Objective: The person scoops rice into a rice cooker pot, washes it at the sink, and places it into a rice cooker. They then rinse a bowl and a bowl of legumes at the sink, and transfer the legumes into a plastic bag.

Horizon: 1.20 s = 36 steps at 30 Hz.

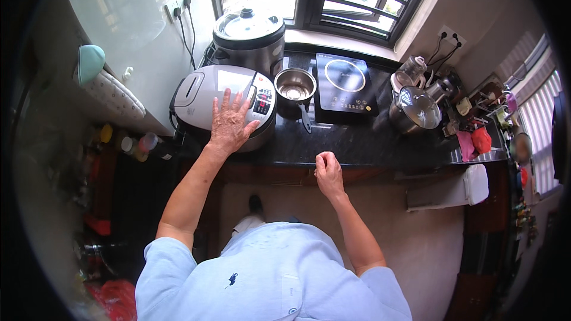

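Observation:
My left hand [231, 122] lies with spread fingers over the closed lid of a grey electric rice cooker [203, 93], whose control panel [262, 99] shows a lit red display beside my fingers. Near the counter's front edge, my right hand [329, 173] hovers with its fingers curled in; nothing shows in it. A small steel saucepan [295, 88] stands right of the cooker, its grey handle turned towards me. Right of that lies a black induction cooktop [345, 82] with nothing on its ring.
A larger cooker with a glass lid [249, 31] stands behind the rice cooker. To the right are a lidded steel pot [415, 109], a blender jug [411, 71] and a crowded rack. A bin [439, 196] with a white lid is below the counter. Jars [142, 145] stand left.

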Each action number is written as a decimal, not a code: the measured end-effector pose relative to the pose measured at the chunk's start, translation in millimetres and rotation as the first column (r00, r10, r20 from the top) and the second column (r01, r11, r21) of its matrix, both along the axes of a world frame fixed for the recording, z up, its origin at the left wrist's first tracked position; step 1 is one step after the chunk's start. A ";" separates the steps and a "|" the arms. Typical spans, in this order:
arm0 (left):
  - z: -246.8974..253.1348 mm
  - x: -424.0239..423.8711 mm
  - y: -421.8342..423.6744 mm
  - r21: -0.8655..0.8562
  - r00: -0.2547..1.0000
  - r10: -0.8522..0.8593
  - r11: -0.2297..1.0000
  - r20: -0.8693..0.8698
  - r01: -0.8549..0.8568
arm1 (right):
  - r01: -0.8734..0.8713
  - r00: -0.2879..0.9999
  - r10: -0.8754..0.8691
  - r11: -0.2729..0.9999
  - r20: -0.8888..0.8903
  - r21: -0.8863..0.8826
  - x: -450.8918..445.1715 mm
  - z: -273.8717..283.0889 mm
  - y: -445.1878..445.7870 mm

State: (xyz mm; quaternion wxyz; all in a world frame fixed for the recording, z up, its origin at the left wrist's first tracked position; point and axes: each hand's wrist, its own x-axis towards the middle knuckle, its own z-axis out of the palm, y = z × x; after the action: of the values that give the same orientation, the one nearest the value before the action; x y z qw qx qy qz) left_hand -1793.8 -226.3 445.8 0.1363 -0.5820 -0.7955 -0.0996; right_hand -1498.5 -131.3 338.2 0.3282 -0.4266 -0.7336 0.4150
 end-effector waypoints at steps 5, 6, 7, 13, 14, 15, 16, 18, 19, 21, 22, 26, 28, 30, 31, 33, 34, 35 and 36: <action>-12.4 -10.4 3.2 -0.085 0.999 -0.036 0.996 -0.039 0.033 | 0.022 0.996 -0.035 0.988 -0.085 -0.150 21.5 22.3 -13.1; -9.2 -11.5 3.7 -0.118 0.998 -0.039 0.992 -0.048 0.034 | 0.008 0.993 -0.029 0.983 -0.115 -0.186 19.6 22.2 -13.7; 0.7 -7.7 6.9 -0.147 0.998 -0.049 0.988 -0.048 0.041 | -0.001 0.990 -0.030 0.976 -0.138 -0.217 19.9 23.1 -12.8; 39.9 -36.5 1.7 0.102 0.989 -0.139 0.986 0.046 0.134 | -0.147 0.971 0.082 0.946 -0.224 -0.288 -13.0 65.5 -4.1; 59.9 -44.0 -2.1 0.160 0.980 -0.158 0.977 0.120 0.138 | -0.188 0.961 0.114 0.936 -0.250 -0.297 -21.5 75.1 -2.2; 76.4 -58.6 -8.5 0.228 0.974 -0.167 0.965 0.153 0.130 | -0.257 0.940 0.164 0.917 -0.299 -0.305 -34.8 91.7 -1.4; 93.3 -73.2 -16.5 0.294 0.968 -0.171 0.949 0.181 0.112 | -0.298 0.932 0.213 0.911 -0.294 -0.284 -50.1 111.7 0.0; 125.7 -96.7 -36.8 0.338 0.955 -0.133 0.941 0.267 0.036 | -0.375 0.883 0.257 0.889 -0.393 -0.262 -86.5 150.8 -0.7; 135.1 -104.7 -42.1 0.365 0.921 -0.149 0.931 0.361 0.008 | -0.392 0.870 0.277 0.891 -0.409 -0.230 -102.0 171.0 -1.0; 143.2 -119.9 -36.9 0.427 0.840 -0.243 0.904 0.485 0.015 | -0.396 0.846 0.264 0.892 -0.464 -0.216 -126.9 205.1 -0.8; 141.9 -126.7 -39.6 0.449 0.830 -0.268 0.893 0.490 0.023 | -0.385 0.848 0.250 0.897 -0.468 -0.219 -144.6 213.2 -1.5; 132.2 -148.4 -50.0 0.513 0.801 -0.337 0.857 0.496 0.043 | -0.470 0.875 0.481 0.870 -0.049 0.150 -230.4 196.0 14.2; 129.4 -153.9 -51.9 0.536 0.793 -0.362 0.843 0.491 0.052 | -0.530 0.847 0.529 0.835 0.046 0.146 -266.7 159.4 16.3; 130.4 -157.9 -52.3 0.527 0.799 -0.362 0.847 0.481 0.067 | -0.594 0.794 0.561 0.797 0.234 0.104 -287.3 147.1 16.1; 130.7 -160.0 -52.9 0.523 0.805 -0.360 0.849 0.472 0.073 | -0.594 0.784 0.575 0.805 0.235 0.011 -295.4 146.8 15.7; 128.8 -163.9 -52.8 0.516 0.813 -0.357 0.852 0.460 0.082 | -0.577 0.792 0.543 0.815 0.278 0.055 -305.1 143.0 19.3; 129.0 -165.6 -52.3 0.513 0.818 -0.359 0.853 0.450 0.093 | -0.566 0.800 0.522 0.821 0.296 0.081 -308.5 139.7 22.2; 129.5 -166.3 -52.6 0.502 0.818 -0.352 0.860 0.454 0.091 | -0.568 0.821 0.539 0.736 0.191 0.368 -311.2 129.6 26.0; 130.2 -166.0 -53.0 0.491 0.819 -0.345 0.867 0.458 0.090 | -0.576 0.815 0.555 0.744 0.168 0.339 -311.1 127.2 26.9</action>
State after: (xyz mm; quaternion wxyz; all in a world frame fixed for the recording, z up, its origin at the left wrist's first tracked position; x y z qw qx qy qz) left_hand -1959.8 -279.3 576.0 0.0281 -0.5732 -0.6827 -0.4523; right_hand -1809.7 -104.4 465.4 0.2411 -0.1251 -0.9023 0.3347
